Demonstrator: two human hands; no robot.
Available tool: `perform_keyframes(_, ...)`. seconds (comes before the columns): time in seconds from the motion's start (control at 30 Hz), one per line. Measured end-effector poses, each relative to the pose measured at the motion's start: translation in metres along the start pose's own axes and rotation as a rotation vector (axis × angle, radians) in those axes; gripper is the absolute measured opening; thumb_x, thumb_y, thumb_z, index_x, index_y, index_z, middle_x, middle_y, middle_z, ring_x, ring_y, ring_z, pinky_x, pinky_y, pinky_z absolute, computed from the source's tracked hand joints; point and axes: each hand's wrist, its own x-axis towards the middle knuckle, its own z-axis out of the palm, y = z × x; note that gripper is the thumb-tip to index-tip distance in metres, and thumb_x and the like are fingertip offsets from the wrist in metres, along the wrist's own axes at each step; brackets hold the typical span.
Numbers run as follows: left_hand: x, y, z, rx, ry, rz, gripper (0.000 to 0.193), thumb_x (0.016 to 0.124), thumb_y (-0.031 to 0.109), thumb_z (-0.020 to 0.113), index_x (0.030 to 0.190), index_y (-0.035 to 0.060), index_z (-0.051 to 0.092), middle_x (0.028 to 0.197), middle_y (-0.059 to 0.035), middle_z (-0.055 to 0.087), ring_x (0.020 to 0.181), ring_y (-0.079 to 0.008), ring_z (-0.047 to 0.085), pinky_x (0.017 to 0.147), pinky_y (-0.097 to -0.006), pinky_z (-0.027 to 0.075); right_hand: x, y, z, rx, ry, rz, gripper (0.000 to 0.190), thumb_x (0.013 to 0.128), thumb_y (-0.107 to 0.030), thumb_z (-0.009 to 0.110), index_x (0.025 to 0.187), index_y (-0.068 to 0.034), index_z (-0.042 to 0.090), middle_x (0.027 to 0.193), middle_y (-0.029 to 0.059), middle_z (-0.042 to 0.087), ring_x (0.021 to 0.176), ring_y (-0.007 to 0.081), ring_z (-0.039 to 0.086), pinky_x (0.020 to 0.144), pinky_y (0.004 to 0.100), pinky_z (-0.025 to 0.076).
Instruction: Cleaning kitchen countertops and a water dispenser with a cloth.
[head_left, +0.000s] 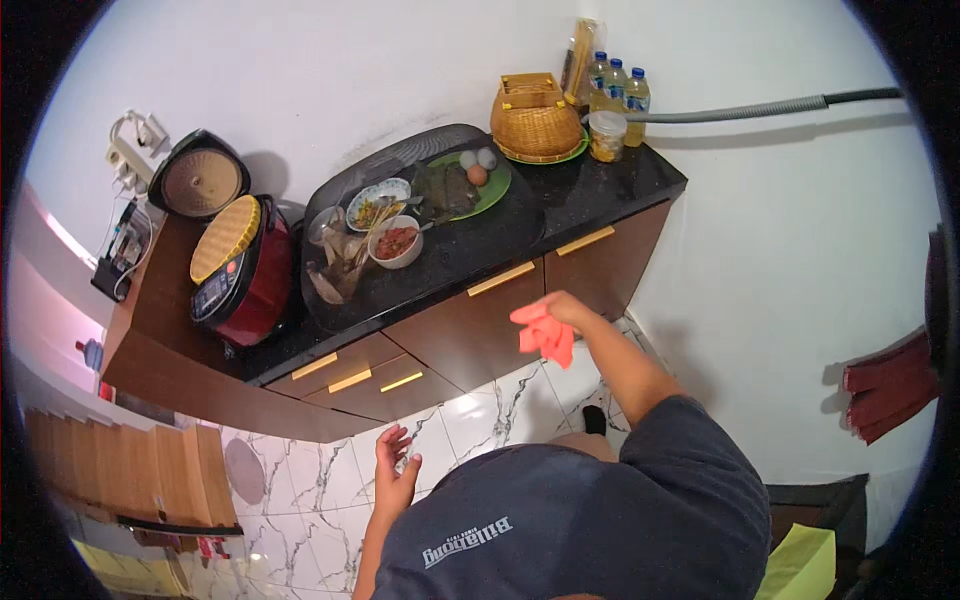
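My right hand (568, 307) is closed on a bunched pink cloth (549, 337), held in front of the cabinet doors. Low at the left of my body, my left hand (395, 465) has its fingers apart and nothing in it. On the black countertop (480, 240) beyond them lies a dark mesh food cover (397, 156). Through or within its outline show a green plate (495, 196) with several eggs and dark pieces of food, a patterned bowl (378, 204) of chopped food, and a white bowl (396, 241) of red food with a spoon.
A red rice cooker (259, 300) stands at the left with its lid up and a round woven item (225, 238) on it. A woven basket (536, 124), a lidded jar (607, 137) and bottles (637, 105) stand at the back right. A grey hose (720, 114) runs along the wall.
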Motion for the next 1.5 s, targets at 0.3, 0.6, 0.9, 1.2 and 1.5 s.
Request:
perform_keyframes(0.3, 0.027, 0.026, 0.032, 0.115, -0.038, 0.13, 0.042, 0.08, -0.001, 0.056, 0.12, 0.0049, 0.044, 0.121, -0.0098, 0.05, 0.115, -0.0205, 0.047, 0.097, -0.0344, 0.035, -0.027, -0.043, 0.022, -0.251, 0.653, -0.58, 0.046, 0.077, 0.001, 0.045, 0.123, 0.0, 0.047, 0.128, 0.0178, 0.045, 0.116, 0.0312, 0.046, 0.098, 0.0345, 0.036)
perform_keyframes(0.6, 0.018, 0.04, 0.058, 0.003, 0.178, 0.009, 0.041, 0.081, 0.001, 0.057, 0.12, 0.0058, 0.045, 0.12, -0.0088, 0.052, 0.113, -0.0198, 0.049, 0.095, -0.0337, 0.036, 0.016, -0.056, 0.068, -1.154, 0.306, -0.459, 0.068, 0.075, -0.008, 0.055, 0.136, 0.002, 0.026, 0.141, 0.0219, 0.027, 0.133, 0.037, 0.02, 0.108, 0.0459, 0.018)
perform_keyframes(0.9, 0.026, 0.062, 0.09, -0.091, 0.285, 0.023, 0.041, 0.082, -0.002, 0.054, 0.12, 0.0039, 0.044, 0.12, -0.0097, 0.051, 0.112, -0.0199, 0.048, 0.096, -0.0332, 0.036, 0.046, -0.073, 0.14, -1.263, 0.039, -0.828, 0.064, 0.073, 0.002, 0.051, 0.134, 0.004, 0.032, 0.142, 0.0219, 0.026, 0.133, 0.0356, 0.023, 0.104, 0.0437, 0.029)
perform_keyframes(1.2, 0.085, 0.038, 0.108, -0.467, 0.22, -0.199, 0.041, 0.084, 0.003, 0.051, 0.124, -0.0003, 0.042, 0.125, -0.0129, 0.048, 0.118, -0.0211, 0.044, 0.099, -0.0324, 0.034, -0.017, -0.1, 0.032, 0.296, -1.031, -0.076, 0.043, 0.087, -0.01, 0.046, 0.127, 0.004, 0.043, 0.124, 0.0175, 0.05, 0.108, 0.0237, 0.054, 0.092, 0.0351, 0.044)
perform_keyframes(1.5, 0.233, 0.028, 0.153, -1.121, 0.295, -0.388, 0.042, 0.078, 0.018, 0.059, 0.114, 0.0031, 0.043, 0.111, -0.0131, 0.051, 0.111, -0.0263, 0.047, 0.099, -0.045, 0.033, -0.051, -0.112, -0.12, 0.57, -0.468, -0.337, 0.045, 0.079, 0.0, 0.042, 0.124, 0.006, 0.045, 0.114, 0.0164, 0.056, 0.102, 0.0226, 0.057, 0.09, 0.0328, 0.045)
